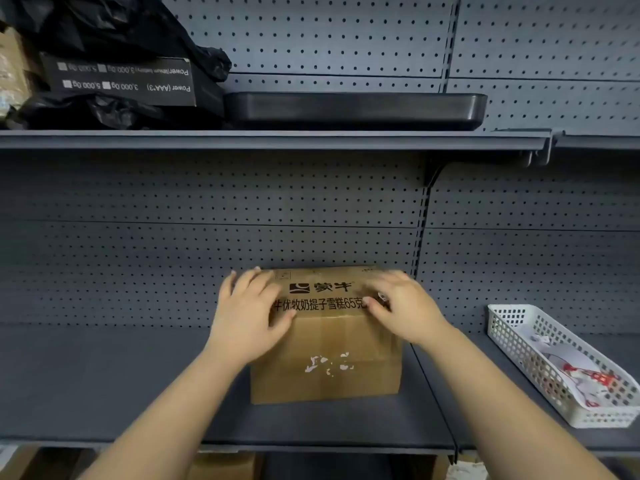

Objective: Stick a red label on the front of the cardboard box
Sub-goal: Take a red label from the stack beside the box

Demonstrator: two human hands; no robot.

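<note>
Nearest me, the front lip of the dark grey metal shelf (104, 393) runs across the view, with bare shelf surface left of the box and a narrower strip between box and basket on the right. The brown cardboard box with black printed characters (325, 358) sits mid-shelf, set back from the front lip, its front face bearing only torn white paper scraps; no red label shows there. The left hand (247, 313) grips the box's top left edge, fingers spread over the top and thumb on the front. The right hand (401, 306) clasps the top right corner the same way, and something small and pale shows by its thumb, too blurred to tell. To the right, near the edge, a white plastic lattice basket (512, 327) holds white sheets with red marks (588, 379). Behind, grey pegboard (207, 209) backs the bay. On the upper shelf rest a black tray (353, 110) and black printed carton (121, 81).
</note>
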